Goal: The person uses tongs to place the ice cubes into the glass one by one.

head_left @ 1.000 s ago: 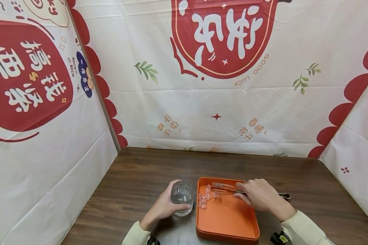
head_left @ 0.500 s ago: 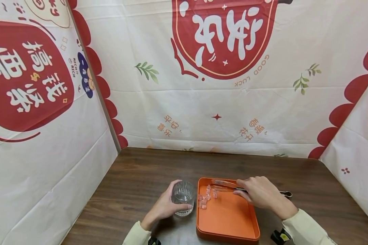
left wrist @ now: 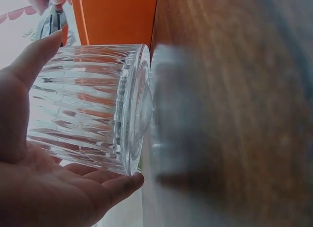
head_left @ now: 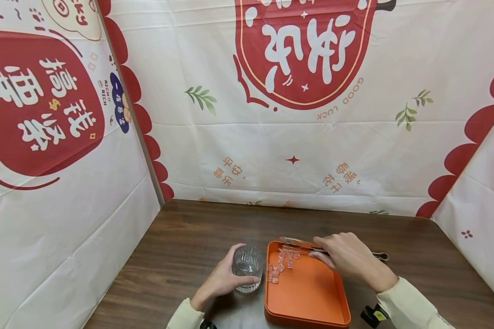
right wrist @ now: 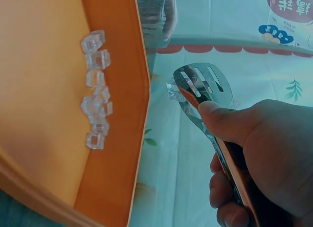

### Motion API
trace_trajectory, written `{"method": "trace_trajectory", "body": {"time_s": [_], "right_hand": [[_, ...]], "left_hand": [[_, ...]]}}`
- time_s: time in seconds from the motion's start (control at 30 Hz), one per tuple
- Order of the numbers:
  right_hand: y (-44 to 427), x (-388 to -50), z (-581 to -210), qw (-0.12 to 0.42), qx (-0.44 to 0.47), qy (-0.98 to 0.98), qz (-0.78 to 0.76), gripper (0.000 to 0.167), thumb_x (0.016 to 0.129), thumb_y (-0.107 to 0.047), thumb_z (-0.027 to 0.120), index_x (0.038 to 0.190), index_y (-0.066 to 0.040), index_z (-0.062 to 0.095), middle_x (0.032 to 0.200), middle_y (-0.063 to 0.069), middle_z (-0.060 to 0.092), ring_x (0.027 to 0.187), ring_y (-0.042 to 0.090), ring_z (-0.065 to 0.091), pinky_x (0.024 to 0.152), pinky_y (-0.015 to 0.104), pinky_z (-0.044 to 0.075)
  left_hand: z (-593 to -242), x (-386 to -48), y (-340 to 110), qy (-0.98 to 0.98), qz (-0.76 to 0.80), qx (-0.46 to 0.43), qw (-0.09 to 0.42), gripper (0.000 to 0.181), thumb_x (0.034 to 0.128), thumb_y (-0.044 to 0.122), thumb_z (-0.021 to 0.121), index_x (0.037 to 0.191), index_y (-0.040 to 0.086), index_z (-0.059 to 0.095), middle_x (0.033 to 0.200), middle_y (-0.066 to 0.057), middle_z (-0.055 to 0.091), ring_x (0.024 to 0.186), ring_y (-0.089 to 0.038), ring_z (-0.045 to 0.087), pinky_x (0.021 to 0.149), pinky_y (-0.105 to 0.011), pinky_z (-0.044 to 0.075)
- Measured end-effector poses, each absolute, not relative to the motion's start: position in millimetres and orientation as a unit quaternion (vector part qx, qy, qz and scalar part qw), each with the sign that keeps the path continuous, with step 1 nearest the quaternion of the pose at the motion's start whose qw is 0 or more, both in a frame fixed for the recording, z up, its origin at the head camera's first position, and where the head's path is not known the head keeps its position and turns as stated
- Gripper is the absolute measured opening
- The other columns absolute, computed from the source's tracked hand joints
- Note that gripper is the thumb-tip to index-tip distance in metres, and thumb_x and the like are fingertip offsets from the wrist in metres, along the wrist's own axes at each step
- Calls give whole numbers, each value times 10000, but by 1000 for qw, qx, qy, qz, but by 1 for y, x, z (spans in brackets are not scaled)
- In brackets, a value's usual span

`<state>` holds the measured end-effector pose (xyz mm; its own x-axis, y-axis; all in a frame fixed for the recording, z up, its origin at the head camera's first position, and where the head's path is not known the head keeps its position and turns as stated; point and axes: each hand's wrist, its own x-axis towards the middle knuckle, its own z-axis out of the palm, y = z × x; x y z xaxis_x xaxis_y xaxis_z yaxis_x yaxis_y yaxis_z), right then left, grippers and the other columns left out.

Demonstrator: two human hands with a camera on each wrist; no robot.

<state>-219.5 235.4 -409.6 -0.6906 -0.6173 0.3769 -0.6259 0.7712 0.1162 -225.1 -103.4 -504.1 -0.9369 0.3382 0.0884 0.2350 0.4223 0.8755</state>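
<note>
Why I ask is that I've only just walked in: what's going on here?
A person has a clear glass in their left hand, just beside an orange tray on a wooden table. Their right hand grips a pair of tongs, with a small clear cube at the tips, up off the tray's floor. More cubes lie in the tray, toward the side nearest the glass. No cube shows in the glass.
</note>
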Motion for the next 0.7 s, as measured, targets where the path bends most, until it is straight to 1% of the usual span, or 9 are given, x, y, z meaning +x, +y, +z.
{"method": "trace_trajectory", "body": {"time_s": [0.3, 0.5, 0.7], "right_hand": [[225, -223, -401, 216, 362, -907, 15, 343, 903, -419, 696, 741, -239, 453, 536, -187, 306, 435, -9, 278, 450, 218, 238], [215, -225, -397, 221, 374, -901, 21, 367, 879, -411, 725, 725, -238, 440, 538, -185, 273, 441, -13, 273, 457, 210, 230], [206, -226, -392, 220, 386, -895, 27, 371, 896, -403, 710, 718, -238, 429, 538, -187, 261, 438, -14, 254, 460, 206, 214]], "left_hand": [[-504, -224, -103, 842, 511, 168, 51, 945, 689, 443, 890, 1447, 195, 381, 1259, -131, 591, 1049, -258, 597, 889, -475, 475], [-504, -223, -102, 844, 508, 166, 51, 963, 681, 454, 891, 1453, 188, 380, 1259, -119, 591, 1052, -255, 592, 889, -477, 468], [-504, -222, -101, 846, 504, 165, 48, 964, 680, 452, 894, 1452, 190, 381, 1248, -99, 596, 1047, -245, 593, 890, -464, 468]]}}
